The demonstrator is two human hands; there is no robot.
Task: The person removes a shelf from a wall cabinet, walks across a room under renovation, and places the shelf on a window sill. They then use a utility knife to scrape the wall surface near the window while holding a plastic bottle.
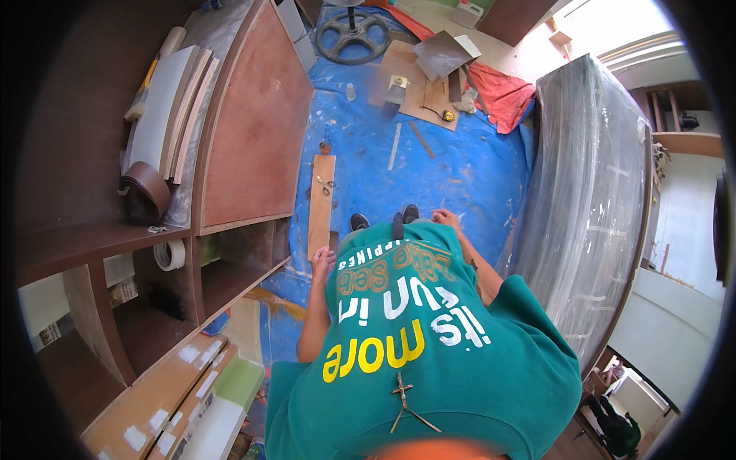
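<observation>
The left hand [323, 262] and right hand [445, 218] look loosely half-curled, seemingly empty; the board [320, 226] lies near the left on the blue sheet [364, 165]; tipping it could spill the scissors [328, 188]

A smudged, wrinkled blue sheet [360, 165] covers the floor at upper centre. Brown cabinetry [257, 123] with open cubbies [149, 330] fills the left; a tall plastic-wrapped unit [590, 192] stands at right. Bright light [621, 23] floods the upper right corner.
</observation>
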